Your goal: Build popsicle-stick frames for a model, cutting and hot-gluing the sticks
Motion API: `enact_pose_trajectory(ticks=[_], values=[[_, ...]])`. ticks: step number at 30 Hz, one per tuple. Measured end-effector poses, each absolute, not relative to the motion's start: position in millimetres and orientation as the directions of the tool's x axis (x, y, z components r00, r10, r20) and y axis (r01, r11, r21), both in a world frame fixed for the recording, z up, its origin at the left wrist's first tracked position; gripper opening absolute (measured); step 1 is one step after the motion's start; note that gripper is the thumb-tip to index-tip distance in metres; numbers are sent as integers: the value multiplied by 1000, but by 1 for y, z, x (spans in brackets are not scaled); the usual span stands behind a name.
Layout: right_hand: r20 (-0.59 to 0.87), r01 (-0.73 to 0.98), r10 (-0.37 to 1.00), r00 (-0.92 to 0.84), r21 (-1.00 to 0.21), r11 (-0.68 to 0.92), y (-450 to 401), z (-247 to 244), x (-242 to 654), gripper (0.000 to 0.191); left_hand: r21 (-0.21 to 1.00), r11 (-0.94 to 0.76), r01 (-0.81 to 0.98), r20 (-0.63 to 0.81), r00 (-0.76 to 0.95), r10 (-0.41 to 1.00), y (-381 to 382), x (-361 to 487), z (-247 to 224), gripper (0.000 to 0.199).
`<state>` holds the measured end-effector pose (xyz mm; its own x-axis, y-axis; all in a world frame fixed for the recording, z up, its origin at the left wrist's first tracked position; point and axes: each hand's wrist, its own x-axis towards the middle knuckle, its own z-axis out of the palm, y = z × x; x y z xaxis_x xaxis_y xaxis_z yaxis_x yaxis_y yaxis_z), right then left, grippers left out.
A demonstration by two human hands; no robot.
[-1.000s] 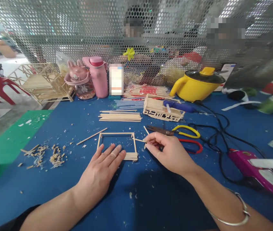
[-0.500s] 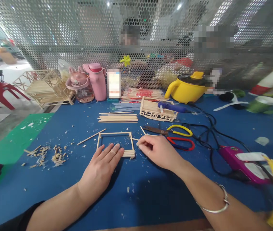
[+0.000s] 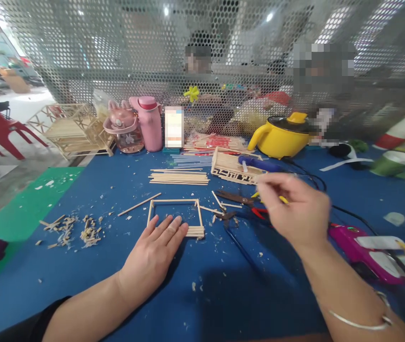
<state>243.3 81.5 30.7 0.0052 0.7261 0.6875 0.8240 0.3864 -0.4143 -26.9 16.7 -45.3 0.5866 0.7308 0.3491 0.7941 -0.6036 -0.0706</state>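
Observation:
My left hand (image 3: 158, 247) lies flat, fingers stretched out, across the near side of a small rectangular frame of wooden sticks (image 3: 175, 201). My right hand (image 3: 295, 211) is raised over the scissors (image 3: 236, 197), slightly blurred, its fingertips pinched together; what they hold, if anything, I cannot make out. Its fingertips are nearest the blue-handled glue gun (image 3: 259, 164), which rests on a small slatted stick structure (image 3: 233, 173). Dark-handled pliers (image 3: 240, 244) lie to the right of the frame, with short cut sticks (image 3: 211, 210) by their jaws.
A row of wooden sticks (image 3: 179, 178) lies behind the frame, a single stick (image 3: 139, 204) to its left. Scraps (image 3: 90, 230) cover the left side. Bottles, a lit phone (image 3: 174, 127) and a yellow pot (image 3: 281, 137) stand along the mesh. A purple device (image 3: 362, 251) and black cables lie right.
My right hand has lifted from beside the frame and moved right towards the glue gun, uncovering the pliers and short sticks. My left hand stays on the frame. The view has shifted slightly.

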Motion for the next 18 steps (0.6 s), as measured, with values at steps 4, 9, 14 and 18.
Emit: enact_pose_trajectory(ticks=[4,9,14,18], values=[[619,948,751,-230,-34,318,119,48,273,55,-88,-574,814,354,565,746,16,-23,-38,52],[156,950,943,-295,156,271,175,38,295,76,-157,-536,829,401,550,733,13,-19,-30,45],[248,974,942,-224,26,225,201,30,302,60,-249,-511,823,304,567,766,8,-13,-28,47],[328,973,927,-184,-70,218,209,33,312,38,-278,-465,840,324,538,778,4,-7,-33,48]])
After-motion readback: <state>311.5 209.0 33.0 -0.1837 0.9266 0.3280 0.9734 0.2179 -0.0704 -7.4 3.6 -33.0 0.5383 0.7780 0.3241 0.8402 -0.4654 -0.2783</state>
